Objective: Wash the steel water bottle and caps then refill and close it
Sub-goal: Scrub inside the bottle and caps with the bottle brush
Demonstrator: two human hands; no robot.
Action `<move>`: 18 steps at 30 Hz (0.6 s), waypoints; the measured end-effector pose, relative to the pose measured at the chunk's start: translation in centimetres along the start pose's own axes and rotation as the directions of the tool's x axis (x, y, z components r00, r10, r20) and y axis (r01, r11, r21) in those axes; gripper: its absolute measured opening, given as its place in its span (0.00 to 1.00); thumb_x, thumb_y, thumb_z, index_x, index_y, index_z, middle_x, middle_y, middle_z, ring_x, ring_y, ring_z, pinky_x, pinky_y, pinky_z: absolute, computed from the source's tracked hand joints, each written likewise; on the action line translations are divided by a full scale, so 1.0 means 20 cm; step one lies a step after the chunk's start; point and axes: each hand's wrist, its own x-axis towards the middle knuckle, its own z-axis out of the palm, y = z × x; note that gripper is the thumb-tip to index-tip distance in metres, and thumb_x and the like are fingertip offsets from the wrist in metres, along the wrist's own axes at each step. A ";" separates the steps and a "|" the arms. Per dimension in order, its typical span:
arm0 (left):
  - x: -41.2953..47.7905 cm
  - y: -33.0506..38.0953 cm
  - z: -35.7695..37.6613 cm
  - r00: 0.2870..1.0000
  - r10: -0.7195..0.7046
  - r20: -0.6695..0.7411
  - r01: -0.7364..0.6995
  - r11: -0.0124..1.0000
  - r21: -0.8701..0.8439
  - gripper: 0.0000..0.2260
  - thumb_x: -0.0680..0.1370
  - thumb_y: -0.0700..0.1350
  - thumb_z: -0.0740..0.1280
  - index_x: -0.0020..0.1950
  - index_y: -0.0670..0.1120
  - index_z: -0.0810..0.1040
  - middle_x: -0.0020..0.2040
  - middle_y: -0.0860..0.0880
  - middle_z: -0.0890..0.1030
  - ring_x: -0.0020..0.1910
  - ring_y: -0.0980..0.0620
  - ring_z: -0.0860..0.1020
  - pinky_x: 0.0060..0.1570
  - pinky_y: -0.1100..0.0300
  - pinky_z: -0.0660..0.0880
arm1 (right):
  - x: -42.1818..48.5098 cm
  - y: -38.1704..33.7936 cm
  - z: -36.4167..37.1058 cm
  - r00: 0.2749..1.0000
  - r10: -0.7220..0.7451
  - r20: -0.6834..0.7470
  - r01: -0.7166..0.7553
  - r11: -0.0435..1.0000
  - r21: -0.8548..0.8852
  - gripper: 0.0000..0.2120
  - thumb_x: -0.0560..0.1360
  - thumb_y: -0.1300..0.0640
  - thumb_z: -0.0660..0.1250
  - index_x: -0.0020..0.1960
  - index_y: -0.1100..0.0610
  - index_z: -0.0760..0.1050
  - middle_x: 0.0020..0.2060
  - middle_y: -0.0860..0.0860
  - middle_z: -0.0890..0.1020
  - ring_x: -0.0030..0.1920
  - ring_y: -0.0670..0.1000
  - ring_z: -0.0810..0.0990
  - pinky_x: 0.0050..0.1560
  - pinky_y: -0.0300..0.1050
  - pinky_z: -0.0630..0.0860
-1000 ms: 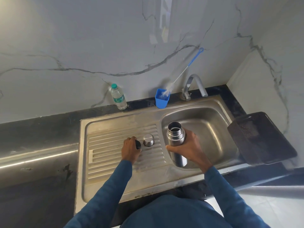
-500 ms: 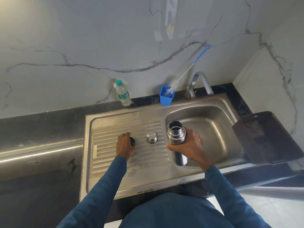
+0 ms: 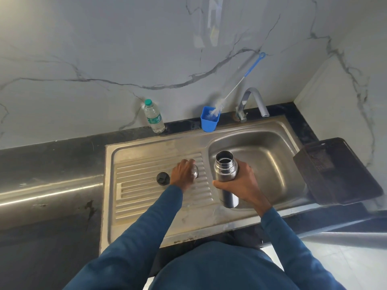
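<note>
- Steel water bottle (image 3: 226, 176): uncapped, mouth open and facing up, roughly upright with a slight tilt; sits at the left rim of the sink basin (image 3: 270, 155), lower end over the basin edge.
- Right hand (image 3: 240, 183): fingers and thumb wrapped round the bottle's mid-body, firm grip.
- Steel cap (image 3: 195, 171): on the ribbed drainboard (image 3: 146, 195), just left of the bottle; mostly covered by the hand.
- Left hand (image 3: 184, 174): fingers curled over the steel cap, grasping it from above.
- Black inner cap (image 3: 163, 178): lying free on the drainboard, just left of the left hand, not touched.
- Both sleeves dark blue.
- Tap (image 3: 254, 101): behind the basin, spout curved toward it; no water visible.
- Blue cup (image 3: 209, 123): on the counter at the wall, left of the tap, holding a bottle brush (image 3: 238, 84) with a blue handle leaning right against the wall.
- Plastic water bottle (image 3: 154, 117): green cap, upright, by the wall left of the blue cup.
- Dark tray (image 3: 337, 170): on the counter right of the basin.
</note>
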 end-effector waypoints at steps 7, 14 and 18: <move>-0.02 -0.10 -0.07 0.998 -0.064 -0.016 0.063 0.996 -0.068 0.13 0.78 0.44 0.70 0.63 0.47 0.76 0.58 0.42 0.79 0.58 0.37 0.79 0.54 0.45 0.77 | 0.02 0.00 0.00 1.000 0.005 -0.001 -0.005 1.000 -0.012 0.21 0.61 0.59 0.87 0.49 0.52 0.81 0.38 0.43 0.85 0.38 0.34 0.81 0.39 0.25 0.73; -0.08 -0.19 -0.06 0.995 -0.098 -0.017 0.097 0.995 -0.034 0.15 0.77 0.45 0.71 0.63 0.49 0.76 0.59 0.44 0.79 0.59 0.38 0.80 0.54 0.44 0.80 | 0.02 -0.01 0.01 1.000 0.004 0.014 -0.003 0.999 -0.036 0.19 0.63 0.60 0.86 0.48 0.54 0.81 0.36 0.40 0.82 0.35 0.27 0.77 0.37 0.21 0.68; -0.10 -0.15 -0.07 0.998 -0.052 -0.043 0.049 0.998 -0.049 0.27 0.75 0.44 0.76 0.72 0.43 0.73 0.73 0.43 0.73 0.73 0.40 0.71 0.69 0.50 0.70 | 0.02 0.01 0.01 1.000 -0.002 0.006 0.002 0.999 -0.035 0.20 0.62 0.57 0.86 0.48 0.54 0.81 0.37 0.43 0.85 0.37 0.32 0.79 0.39 0.24 0.72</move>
